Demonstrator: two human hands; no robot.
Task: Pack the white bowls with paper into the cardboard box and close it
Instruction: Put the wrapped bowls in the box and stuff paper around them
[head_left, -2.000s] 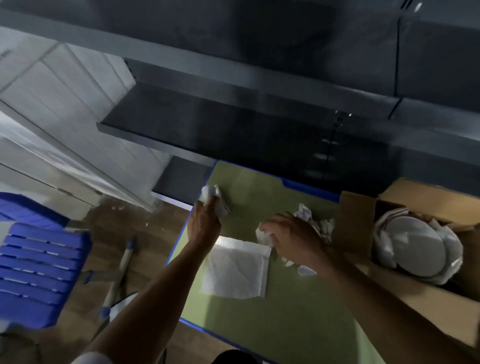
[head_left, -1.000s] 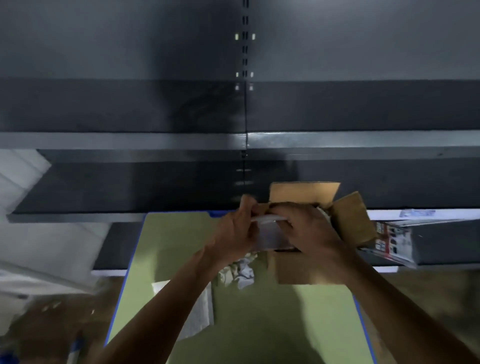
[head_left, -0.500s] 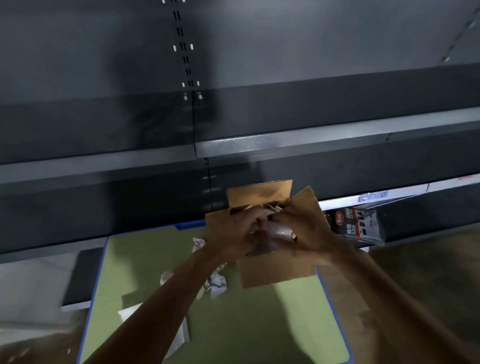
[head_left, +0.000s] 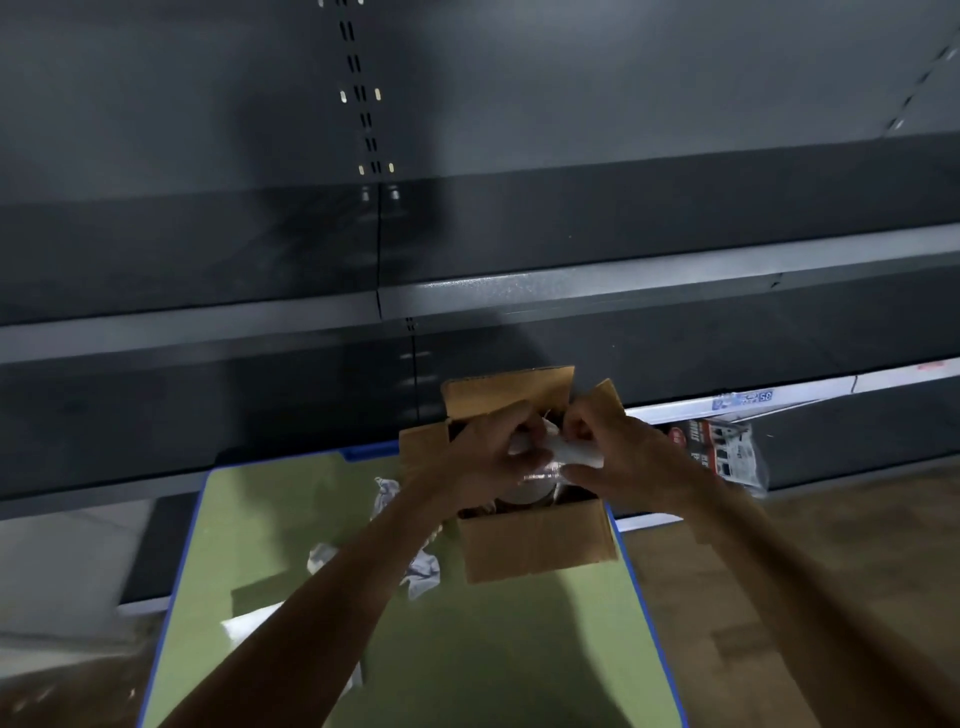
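— What does the head camera show over the box?

— Both hands meet above the open cardboard box (head_left: 537, 545), which sits at the far right part of the green table (head_left: 498, 649). The left hand (head_left: 485, 462) and the right hand (head_left: 631, 460) each pinch a wad of white paper (head_left: 571, 453) between them, fingers curled tight on it.

— And the bowls?

— Something pale and round (head_left: 530, 486) lies inside the box, just under the paper; it is too dim to say whether it is a bowl. The flaps stand open, the far one upright.

— Anything else on the table?

— Crumpled paper scraps (head_left: 423, 571) lie just left of the box, partly under the left forearm, and a flat white sheet (head_left: 244, 626) lies nearer the left edge. Dark shelving (head_left: 571, 280) runs behind, with a packaged item (head_left: 722, 452) on the low shelf to the right.
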